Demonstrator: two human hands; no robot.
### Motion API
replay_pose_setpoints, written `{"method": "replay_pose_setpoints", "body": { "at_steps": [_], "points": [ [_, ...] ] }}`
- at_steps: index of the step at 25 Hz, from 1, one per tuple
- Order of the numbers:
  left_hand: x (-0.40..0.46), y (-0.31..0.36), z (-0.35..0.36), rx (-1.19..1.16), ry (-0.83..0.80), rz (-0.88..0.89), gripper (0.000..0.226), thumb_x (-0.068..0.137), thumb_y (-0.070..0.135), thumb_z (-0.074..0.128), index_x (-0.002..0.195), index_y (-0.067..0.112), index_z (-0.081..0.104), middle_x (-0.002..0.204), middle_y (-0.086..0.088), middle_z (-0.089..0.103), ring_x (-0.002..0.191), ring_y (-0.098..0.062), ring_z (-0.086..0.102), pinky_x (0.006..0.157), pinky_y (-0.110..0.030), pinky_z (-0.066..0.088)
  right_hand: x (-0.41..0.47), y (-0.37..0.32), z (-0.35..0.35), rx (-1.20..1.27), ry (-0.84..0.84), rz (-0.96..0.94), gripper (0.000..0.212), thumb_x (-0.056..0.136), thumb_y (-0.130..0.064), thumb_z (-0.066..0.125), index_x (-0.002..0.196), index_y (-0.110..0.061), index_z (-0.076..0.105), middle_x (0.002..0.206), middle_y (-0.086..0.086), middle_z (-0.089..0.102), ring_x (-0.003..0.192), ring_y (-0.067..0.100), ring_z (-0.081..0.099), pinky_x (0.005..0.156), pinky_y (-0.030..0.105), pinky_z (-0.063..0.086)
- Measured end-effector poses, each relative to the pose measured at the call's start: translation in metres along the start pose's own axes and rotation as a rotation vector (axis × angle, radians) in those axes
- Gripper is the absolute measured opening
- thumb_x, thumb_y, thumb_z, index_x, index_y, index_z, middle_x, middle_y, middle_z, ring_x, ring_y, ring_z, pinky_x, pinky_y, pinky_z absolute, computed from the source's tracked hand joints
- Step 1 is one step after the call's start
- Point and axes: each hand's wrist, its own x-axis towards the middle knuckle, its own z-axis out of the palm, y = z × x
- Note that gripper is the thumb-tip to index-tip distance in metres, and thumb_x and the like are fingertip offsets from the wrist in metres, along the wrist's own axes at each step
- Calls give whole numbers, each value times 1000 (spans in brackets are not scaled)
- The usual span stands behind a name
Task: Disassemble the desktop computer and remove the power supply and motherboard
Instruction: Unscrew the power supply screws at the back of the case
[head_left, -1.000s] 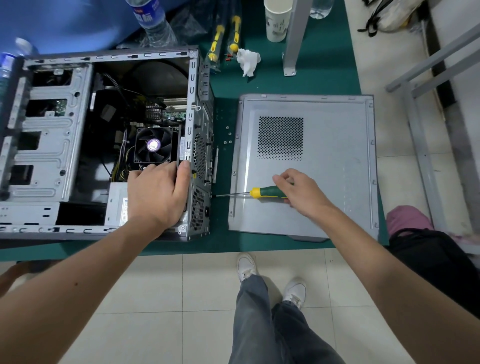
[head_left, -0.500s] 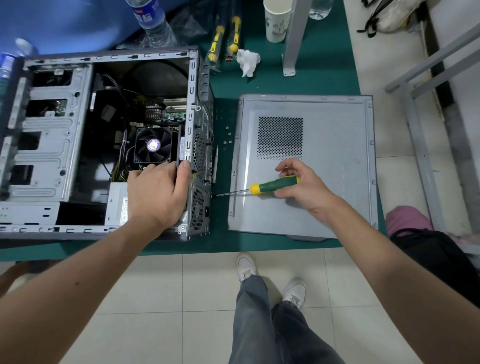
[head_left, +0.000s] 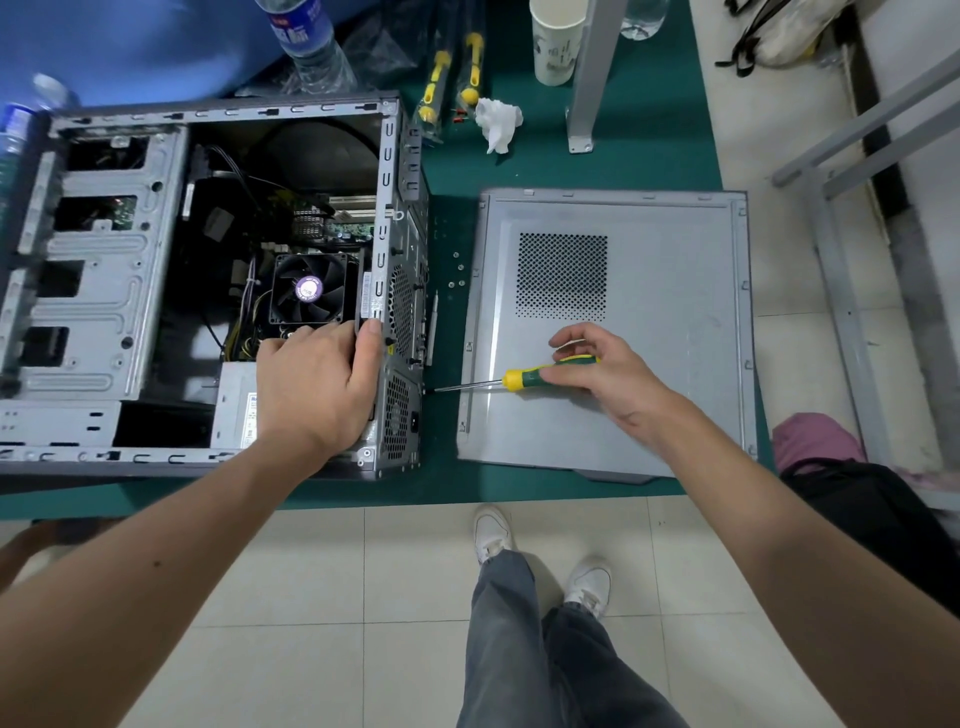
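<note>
On the green table (head_left: 649, 156) lies the open computer case (head_left: 119, 291) on its side, interior facing up, filling the left half of the view. Just right of it, flat on the same table and apart from the case, sits the removed side panel (head_left: 675, 312) with its perforated vent patch. Inside the case, the power supply (head_left: 236, 405) sits in the near right corner, a grey box partly covered by the left hand (head_left: 317, 384). That hand lies over the case's rear edge, fingers curled over the supply's top, thumb hooked on the metal frame. Beyond it, the black CPU fan (head_left: 309, 291) sits on the motherboard (head_left: 348, 226), both in place deep in the case. The right hand (head_left: 608, 374) hovers over the side panel, fingers pinched round the green and yellow handle of a screwdriver (head_left: 519, 378). Its thin shaft runs level to the left, tip touching the rear face of the case beside the supply's grille. Farther back stand a paper cup (head_left: 558, 47), a water bottle (head_left: 306, 41), two spare yellow-handled tools (head_left: 452, 78) and a crumpled tissue (head_left: 498, 122). Tiny loose screws (head_left: 457, 270) dot the table between case and panel.
</note>
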Motion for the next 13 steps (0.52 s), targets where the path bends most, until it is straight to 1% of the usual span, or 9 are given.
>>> {"method": "replay_pose_setpoints", "body": {
  "at_steps": [1,2,3,5,7,9,10,12,13],
  "points": [
    [0,0,0,1,0,2,50,100,48,15,58,26,33,60,8,44,68,-24,48,81,-44,36,-1,-2,2,-97,-4,37,16,92,-37,65,95,-22,62,91,3,63,72,14,59,64,31,45],
    [0,1,0,1,3,4,50,100,47,15,58,27,32,60,9,43,68,-24,48,80,-44,35,1,-2,2,-270,-7,64,33,95,-51,51,95,-20,62,86,3,64,66,14,58,59,28,43],
    [0,0,0,0,5,4,49,100,47,15,58,27,32,60,9,43,68,-24,47,80,-44,35,1,-3,2,-422,4,67,43,97,-57,41,95,-19,62,85,3,64,64,15,58,57,26,41],
    [0,0,0,1,6,4,49,100,47,15,58,27,32,60,9,43,68,-23,47,79,-43,33,4,0,4,-516,52,-9,35,99,-47,44,97,-19,63,90,1,62,72,17,55,59,28,39],
    [0,-1,0,0,5,5,50,100,47,15,58,26,33,60,9,44,68,-23,47,79,-42,33,5,2,1,-294,48,-67,8,94,-25,61,101,-22,63,97,-1,59,81,13,55,63,26,42],
    [0,-1,0,2,4,1,51,100,47,15,58,25,34,60,8,44,67,-23,47,79,-43,33,5,3,-3,-53,0,-58,30,82,-6,72,100,-27,63,104,0,60,86,10,58,66,24,46],
    [0,-1,0,2,3,-1,51,100,48,15,58,25,35,60,7,45,67,-23,47,79,-42,33,5,5,-4,-10,-14,-33,31,79,-7,76,100,-27,64,104,0,61,85,11,59,66,26,48],
    [0,0,1,-1,3,1,52,99,48,14,58,25,35,59,7,44,66,-23,47,78,-42,33,4,4,-2,-119,-7,38,20,85,-36,73,97,-25,63,95,-2,62,72,12,58,61,29,46],
    [0,0,1,0,4,2,51,99,48,14,58,25,34,59,8,44,67,-23,47,78,-42,33,5,5,-1,-244,5,61,28,89,-51,62,95,-23,61,89,-2,61,65,13,55,58,29,43]
  ]
}}
